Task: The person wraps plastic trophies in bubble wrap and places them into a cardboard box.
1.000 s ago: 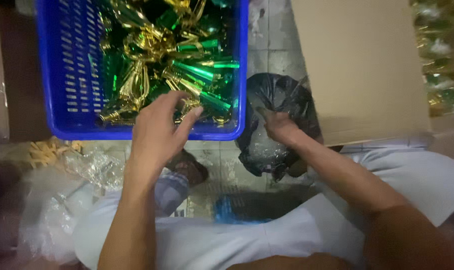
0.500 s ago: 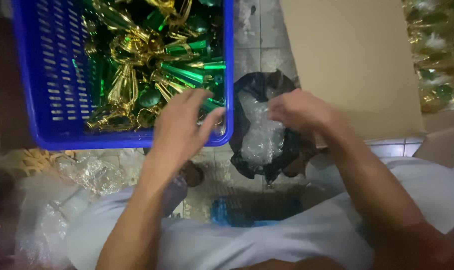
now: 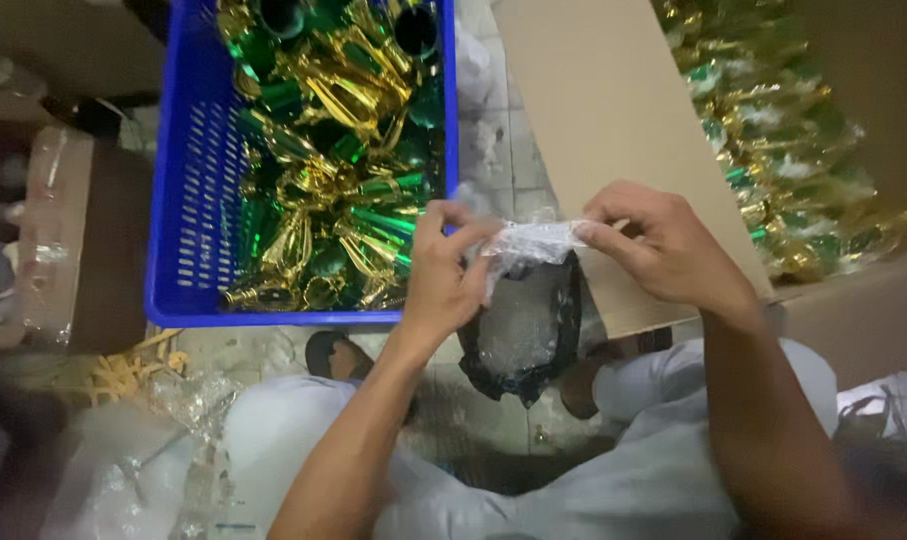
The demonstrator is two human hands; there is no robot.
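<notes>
My left hand (image 3: 443,275) and my right hand (image 3: 658,245) both pinch a crumpled piece of clear plastic wrap (image 3: 533,240), stretched between them at chest height. Right below the wrap hangs a black plastic bag (image 3: 523,335) with clear wrap inside it. Left of my hands stands a blue plastic crate (image 3: 178,200) filled with green and gold foil ornaments (image 3: 333,170). My left hand is just past the crate's near right corner.
A cardboard box flap (image 3: 593,120) rises behind my right hand, and more green and gold ornaments (image 3: 783,140) lie in the box at the right. Clear plastic scraps (image 3: 143,440) and gold strips (image 3: 123,370) litter the floor at lower left. My white-trousered knees sit below.
My left hand has left the crate and moved right. My right hand has risen from the black bag. Both now hold the clear wrap between them.
</notes>
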